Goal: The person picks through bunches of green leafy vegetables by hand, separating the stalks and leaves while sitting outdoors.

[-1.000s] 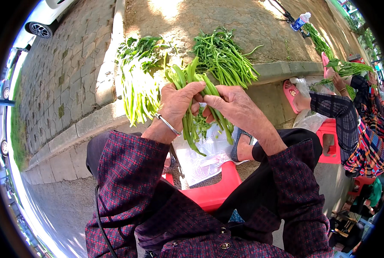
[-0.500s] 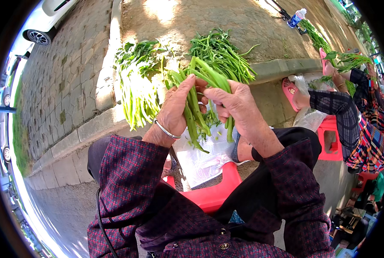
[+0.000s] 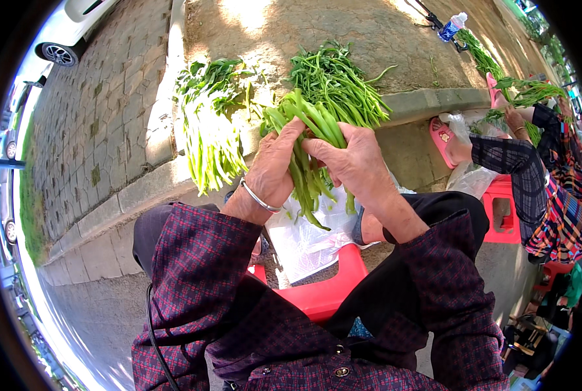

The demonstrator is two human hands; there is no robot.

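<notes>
A bunch of thick green vegetable stems [image 3: 315, 120] is held up in front of me between both hands. My left hand [image 3: 271, 166], with a silver bangle at its wrist, is closed around the left side of the bunch, thumb on top. From the other side my right hand [image 3: 356, 161] grips the same stems, its thumb close to the left one. Stem ends hang below the hands over a white plastic bag [image 3: 300, 244]. Beyond them lie two heaps of leafy greens: one heap [image 3: 209, 140] on the left, another heap [image 3: 333, 81] on the right.
A red plastic stool [image 3: 323, 287] is between my legs. The stone curb [image 3: 141, 192] runs past the greens. To the right sits another person in pink clogs [image 3: 442, 140], near a second red stool [image 3: 499, 212]. A bottle [image 3: 452, 27] stands farther back; a white car [image 3: 76, 26] is at far left.
My hands have come closer together, and the stems, held apart in two lots before, are now gathered into one bunch. The heaps on the ground look the same.
</notes>
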